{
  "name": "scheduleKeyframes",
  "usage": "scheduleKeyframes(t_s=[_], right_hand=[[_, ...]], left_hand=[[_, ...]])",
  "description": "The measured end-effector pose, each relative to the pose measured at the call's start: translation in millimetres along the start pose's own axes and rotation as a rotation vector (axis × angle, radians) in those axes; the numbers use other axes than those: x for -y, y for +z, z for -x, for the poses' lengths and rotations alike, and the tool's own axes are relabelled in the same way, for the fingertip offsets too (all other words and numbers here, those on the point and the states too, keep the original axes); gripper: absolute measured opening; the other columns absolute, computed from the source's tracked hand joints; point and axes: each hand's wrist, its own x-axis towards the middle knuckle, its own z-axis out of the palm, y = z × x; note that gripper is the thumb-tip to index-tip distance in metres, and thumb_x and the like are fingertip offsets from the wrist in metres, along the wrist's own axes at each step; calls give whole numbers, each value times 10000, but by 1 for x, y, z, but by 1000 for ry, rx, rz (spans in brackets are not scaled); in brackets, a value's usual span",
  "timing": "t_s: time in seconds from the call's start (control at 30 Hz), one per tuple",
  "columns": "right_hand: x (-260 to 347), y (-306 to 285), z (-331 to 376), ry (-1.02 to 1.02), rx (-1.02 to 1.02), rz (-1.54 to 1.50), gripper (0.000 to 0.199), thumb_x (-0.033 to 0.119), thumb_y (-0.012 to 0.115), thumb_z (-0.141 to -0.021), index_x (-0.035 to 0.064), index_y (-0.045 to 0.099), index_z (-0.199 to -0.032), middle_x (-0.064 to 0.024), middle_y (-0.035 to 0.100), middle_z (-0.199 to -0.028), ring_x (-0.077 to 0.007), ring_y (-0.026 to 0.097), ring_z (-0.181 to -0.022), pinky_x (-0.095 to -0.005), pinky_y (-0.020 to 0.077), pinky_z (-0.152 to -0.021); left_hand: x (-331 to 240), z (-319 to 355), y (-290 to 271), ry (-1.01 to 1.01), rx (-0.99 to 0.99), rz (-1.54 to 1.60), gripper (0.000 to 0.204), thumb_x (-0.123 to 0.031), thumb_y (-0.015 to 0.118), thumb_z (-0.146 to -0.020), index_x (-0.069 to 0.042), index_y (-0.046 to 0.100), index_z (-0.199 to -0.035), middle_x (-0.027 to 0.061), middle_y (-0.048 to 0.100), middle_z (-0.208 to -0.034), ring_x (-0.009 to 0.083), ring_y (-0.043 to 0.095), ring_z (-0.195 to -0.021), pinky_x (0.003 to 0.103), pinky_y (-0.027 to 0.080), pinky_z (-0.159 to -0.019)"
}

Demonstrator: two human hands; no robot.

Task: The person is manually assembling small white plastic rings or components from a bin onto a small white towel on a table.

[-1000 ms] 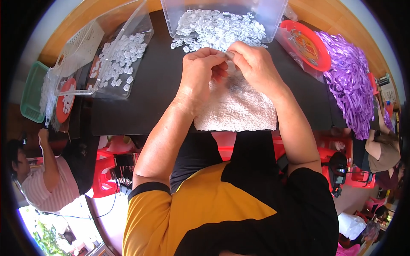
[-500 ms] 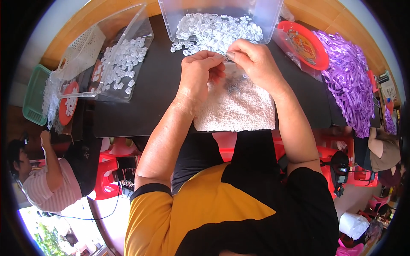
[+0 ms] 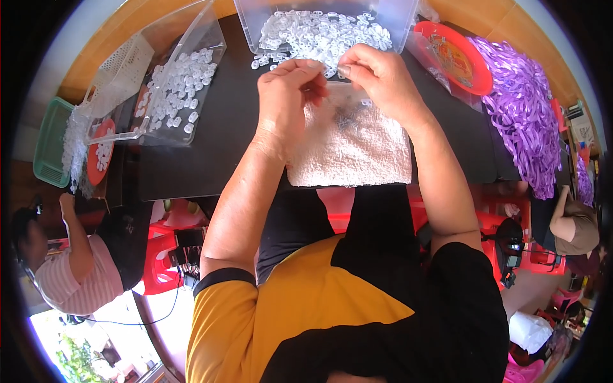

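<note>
Over the far end of a pale towel (image 3: 354, 156), my left hand (image 3: 285, 96) and my right hand (image 3: 381, 80) are raised close together with a narrow gap between them. Thumb and fingers of each are pinched; whatever is in them is too small to make out. A small heap of thin metal pieces (image 3: 347, 121) lies on the towel below, with a small whitish piece (image 3: 366, 102) near it. Just beyond my fingertips, many small white plastic pieces (image 3: 325, 38) fill a clear bin (image 3: 408, 19), some spilling out at its front left.
At left stands a clear tilted box (image 3: 220, 45) with more white pieces, near a green basket (image 3: 48, 140) and an orange plate (image 3: 94, 166). To the right are a red bowl (image 3: 485, 80) and heaped purple ribbons (image 3: 520, 115). A person (image 3: 80, 271) sits at left, another (image 3: 575, 233) at right.
My hands have drawn slightly apart, the left one shifting a little leftward. The whole view has tilted a little, so the table sits higher in it.
</note>
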Motion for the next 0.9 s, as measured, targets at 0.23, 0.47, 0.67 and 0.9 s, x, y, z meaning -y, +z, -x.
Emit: scheduleKeyframes(t_s=[0.23,0.47,0.67,0.9], right_hand=[[-6,3,0,-67,-80,274,74,161,626,-837,94,626,-870,-107,660,-749,-314,643,-712,-408,487,-642],[-4,6,2,-187,-10,360,62,98,607,-766,113,635,-819,-78,636,-783,-300,628,-764,-417,484,-669],[-10,16,2,-322,52,501,87,65,616,-724,123,660,-771,-52,601,-786,-270,617,-815,-409,484,-702],[-21,25,5,-273,133,512,167,72,627,-733,170,714,-836,-43,612,-856,-263,606,-919,-407,440,-827]], left_hand=[[-2,-5,-9,102,-55,112,152,-102,580,-885,44,622,-896,107,612,-767,204,591,-641,311,451,-569],[0,-5,-7,76,-50,126,112,-70,596,-851,30,621,-810,101,612,-709,181,575,-586,287,438,-541],[1,-5,-8,73,-27,122,115,-70,587,-858,38,617,-832,106,607,-726,198,578,-607,301,439,-555],[1,-4,-7,68,-18,136,92,-45,596,-832,38,616,-801,108,606,-701,191,570,-581,291,439,-543]])
